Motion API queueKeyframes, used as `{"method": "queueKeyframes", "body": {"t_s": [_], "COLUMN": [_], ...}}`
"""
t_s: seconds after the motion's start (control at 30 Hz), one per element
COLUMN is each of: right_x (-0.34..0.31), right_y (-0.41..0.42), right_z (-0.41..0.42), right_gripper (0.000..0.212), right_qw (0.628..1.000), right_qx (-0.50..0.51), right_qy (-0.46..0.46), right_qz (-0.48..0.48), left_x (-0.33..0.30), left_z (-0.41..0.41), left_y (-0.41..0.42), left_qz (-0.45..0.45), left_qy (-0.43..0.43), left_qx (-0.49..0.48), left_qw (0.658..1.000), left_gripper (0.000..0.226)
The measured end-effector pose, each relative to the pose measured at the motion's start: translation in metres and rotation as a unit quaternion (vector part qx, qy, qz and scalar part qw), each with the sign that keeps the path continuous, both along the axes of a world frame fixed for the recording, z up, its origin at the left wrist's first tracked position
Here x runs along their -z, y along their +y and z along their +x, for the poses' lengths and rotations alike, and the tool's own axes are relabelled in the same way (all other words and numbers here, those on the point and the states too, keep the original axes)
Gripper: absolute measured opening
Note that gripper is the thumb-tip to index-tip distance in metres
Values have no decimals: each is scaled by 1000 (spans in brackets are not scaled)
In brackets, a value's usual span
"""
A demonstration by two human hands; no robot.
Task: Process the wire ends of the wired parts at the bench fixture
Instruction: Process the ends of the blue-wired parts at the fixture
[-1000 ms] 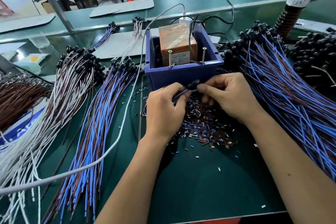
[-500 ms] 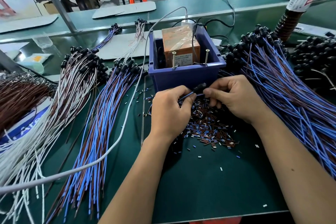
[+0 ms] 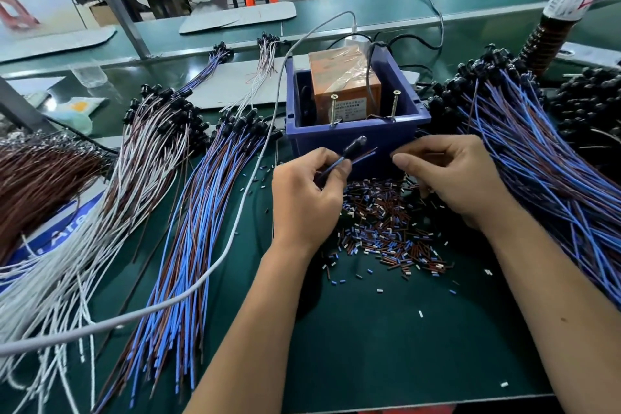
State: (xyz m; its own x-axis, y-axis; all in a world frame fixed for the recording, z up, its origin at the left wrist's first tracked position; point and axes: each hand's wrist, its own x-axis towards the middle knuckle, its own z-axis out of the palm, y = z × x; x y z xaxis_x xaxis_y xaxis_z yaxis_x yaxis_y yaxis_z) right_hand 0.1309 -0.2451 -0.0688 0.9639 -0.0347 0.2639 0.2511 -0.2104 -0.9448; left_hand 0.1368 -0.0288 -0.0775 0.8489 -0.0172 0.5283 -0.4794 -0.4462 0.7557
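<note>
The left hand (image 3: 304, 198) sits just in front of the blue bin (image 3: 356, 141), back of the hand up, forearm running down toward the lower edge. Its grip is pinched between thumb and forefinger on a wired part (image 3: 349, 153): the black cap points up and right toward the bin's front wall, and the blue and brown leads pass under the thumb and are lost inside the fist. Two bare lead ends show just right of the cap, against the bin wall.

The right hand (image 3: 457, 178) is in front of the bin's right corner, apart from the left hand. Its fingers are curled in with the forefinger tip pointing at the part; whether that grip holds anything cannot be told, since the fingertips hide what lies beneath.

Inside the bin stands an orange box (image 3: 342, 84) with two screws upright at the front rim. What the box does is not readable. Below the bin, between the hands, a heap of cut insulation bits (image 3: 386, 232) lies on the green desk (image 3: 386, 346). Left of the bin lies a bundle (image 3: 188, 245) of blue and brown wires; right of it a larger pile (image 3: 544, 158) runs off the edge.
</note>
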Motion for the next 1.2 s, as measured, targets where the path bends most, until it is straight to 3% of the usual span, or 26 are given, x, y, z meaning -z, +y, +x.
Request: {"method": "queueKeyframes", "body": {"t_s": [0.33,0.57,0.8,0.97,1.2], "right_x": [-4,-4,-6,-6,-7], "right_y": [14,13,9,20,19], "right_z": [-4,-4,-3,-7,-7], "right_gripper": [15,17,15,11,12], "right_qw": [989,994,986,992,992], "right_qx": [-36,-33,-26,-48,-30], "right_qy": [23,4,-22,-25,-34], "right_qz": [140,108,164,115,119], "left_x": [1,-1,-2,-1,-3], "left_z": [-5,-7,-9,-11,-11], "left_y": [-12,-15,-17,-22,-22], "left_qz": [9,-6,-47,-34,-37], "left_qy": [-4,-20,-43,-36,-37], "left_qx": [41,39,17,26,33], "left_qw": [999,999,998,998,998], "left_gripper": [18,16,18,18,16]}}
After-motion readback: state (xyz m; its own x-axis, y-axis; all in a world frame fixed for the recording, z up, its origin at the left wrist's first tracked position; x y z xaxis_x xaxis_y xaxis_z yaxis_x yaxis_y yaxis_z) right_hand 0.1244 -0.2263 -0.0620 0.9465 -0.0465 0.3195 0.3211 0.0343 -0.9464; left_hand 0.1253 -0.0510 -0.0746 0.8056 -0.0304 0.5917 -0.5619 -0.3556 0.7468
